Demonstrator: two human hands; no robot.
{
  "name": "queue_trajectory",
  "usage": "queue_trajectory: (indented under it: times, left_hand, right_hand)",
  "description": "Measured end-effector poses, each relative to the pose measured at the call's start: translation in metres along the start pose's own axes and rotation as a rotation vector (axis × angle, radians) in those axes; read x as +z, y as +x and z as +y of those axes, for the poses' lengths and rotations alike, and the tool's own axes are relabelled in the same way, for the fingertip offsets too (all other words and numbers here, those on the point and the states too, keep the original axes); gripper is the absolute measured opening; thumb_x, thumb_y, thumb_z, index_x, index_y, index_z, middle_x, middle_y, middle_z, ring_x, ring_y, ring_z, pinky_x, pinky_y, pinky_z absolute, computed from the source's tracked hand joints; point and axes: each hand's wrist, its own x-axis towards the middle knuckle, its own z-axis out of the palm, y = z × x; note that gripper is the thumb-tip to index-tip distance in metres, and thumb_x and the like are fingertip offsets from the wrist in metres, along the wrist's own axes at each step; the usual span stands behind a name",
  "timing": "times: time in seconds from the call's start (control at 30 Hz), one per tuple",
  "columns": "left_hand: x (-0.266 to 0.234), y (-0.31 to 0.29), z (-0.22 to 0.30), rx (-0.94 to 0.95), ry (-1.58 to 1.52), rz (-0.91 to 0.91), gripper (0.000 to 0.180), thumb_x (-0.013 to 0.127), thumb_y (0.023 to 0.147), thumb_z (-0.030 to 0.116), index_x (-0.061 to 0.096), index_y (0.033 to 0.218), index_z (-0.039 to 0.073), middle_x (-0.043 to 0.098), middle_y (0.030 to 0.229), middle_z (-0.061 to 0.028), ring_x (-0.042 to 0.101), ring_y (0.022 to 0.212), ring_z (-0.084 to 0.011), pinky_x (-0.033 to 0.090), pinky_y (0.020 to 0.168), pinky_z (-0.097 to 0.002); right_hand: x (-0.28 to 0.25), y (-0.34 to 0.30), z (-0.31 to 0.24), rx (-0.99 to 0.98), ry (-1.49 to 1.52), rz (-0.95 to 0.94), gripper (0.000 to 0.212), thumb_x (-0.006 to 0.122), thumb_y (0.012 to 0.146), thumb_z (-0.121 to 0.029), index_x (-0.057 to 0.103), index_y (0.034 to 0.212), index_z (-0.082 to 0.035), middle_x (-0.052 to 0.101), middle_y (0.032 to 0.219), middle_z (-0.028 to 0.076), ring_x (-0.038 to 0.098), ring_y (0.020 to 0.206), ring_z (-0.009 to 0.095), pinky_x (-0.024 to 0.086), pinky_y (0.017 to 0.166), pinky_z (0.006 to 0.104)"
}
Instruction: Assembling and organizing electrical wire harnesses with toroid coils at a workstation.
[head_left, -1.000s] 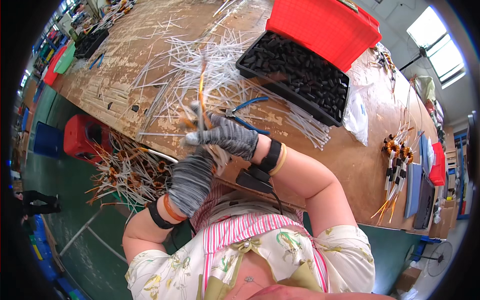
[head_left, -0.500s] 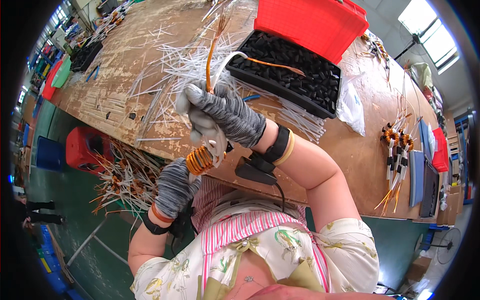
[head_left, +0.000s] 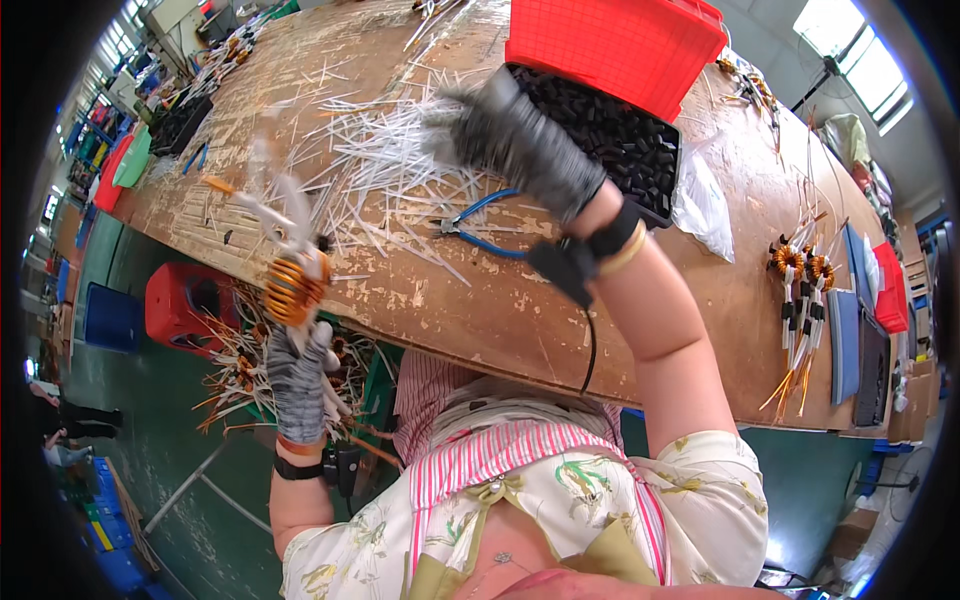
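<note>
Coil point(head_left: 296, 288) in grasp of left hand point(head_left: 297, 385), leads point(head_left: 296, 208) up-left, long axis near-upright; right hand point(head_left: 515, 145) blurred, grip unclear

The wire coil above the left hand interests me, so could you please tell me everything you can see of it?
The wire coil is wound in shiny, copper-looking orange turns with dark lines between them. White wires rise from it toward the upper left, one with an orange end, blurred higher up. A small black piece sits by its upper right. The gloved left hand holds it from below, near the table edge; whether they touch cannot be told.
</note>
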Motion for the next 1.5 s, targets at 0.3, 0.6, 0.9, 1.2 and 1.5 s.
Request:
queue_trajectory:
  times: [0.3, 0.6, 0.9, 1.2, 1.5]
  left_hand:
    - [0.061, 0.030, 0.018, 0.098, -0.334, 0.145, 0.037, 0.063, 0.087, 0.023, 0.047, 0.117, 0.009, 0.055, 0.089, -0.0033, 0.056, 0.074, -0.0102, 0.047, 0.066, -0.0260]
    - [0.079, 0.006, -0.019, -0.095, -0.555, -0.086, 0.022, 0.055, 0.092, 0.021, 0.055, 0.108, 0.005, 0.058, 0.096, -0.0045, 0.061, 0.082, -0.0141, 0.052, 0.075, -0.0282]
    - [0.097, 0.010, -0.012, -0.263, 0.055, -0.479, 0.028, 0.053, 0.093, 0.030, 0.055, 0.110, 0.007, 0.063, 0.081, -0.0015, 0.061, 0.065, -0.0098, 0.051, 0.061, -0.0230]
    - [0.141, 0.044, 0.034, 1.185, 0.681, -0.363, 0.024, 0.065, 0.081, 0.010, 0.063, 0.105, 0.004, 0.064, 0.094, -0.0117, 0.062, 0.087, -0.0249, 0.049, 0.075, -0.0331]
    - [0.145, 0.074, 0.007, 0.708, 0.393, -0.789, 0.024, 0.062, 0.085, 0.010, 0.064, 0.107, 0.004, 0.066, 0.093, -0.0114, 0.063, 0.083, -0.0245, 0.049, 0.072, -0.0311]
  right_hand:
    - [0.078, -0.087, 0.138, 0.083, -0.982, -0.237, 0.073, 0.065, 0.085, -0.031, 0.028, 0.137, 0.004, 0.051, 0.118, 0.029, 0.055, 0.110, 0.028, 0.043, 0.091, 0.0344]
    - [0.009, -0.167, 0.063, 0.204, -1.163, -0.121, 0.036, 0.055, 0.091, -0.029, 0.055, 0.113, 0.000, 0.062, 0.086, 0.021, 0.062, 0.080, 0.031, 0.048, 0.072, 0.0356]
    - [-0.031, -0.213, 0.048, 0.410, -0.881, 0.200, 0.026, 0.057, 0.091, -0.023, 0.060, 0.101, 0.000, 0.061, 0.078, 0.010, 0.052, 0.070, 0.018, 0.045, 0.068, 0.0316]
    - [-0.033, -0.208, 0.029, 0.507, -0.838, 0.202, 0.025, 0.055, 0.093, -0.023, 0.059, 0.100, 0.000, 0.054, 0.073, 0.003, 0.045, 0.067, 0.011, 0.043, 0.064, 0.0274]
    - [-0.050, -0.227, -0.024, 0.379, -1.059, 0.249, 0.028, 0.061, 0.089, -0.025, 0.060, 0.103, 0.000, 0.060, 0.079, 0.008, 0.055, 0.074, 0.015, 0.046, 0.071, 0.0297]
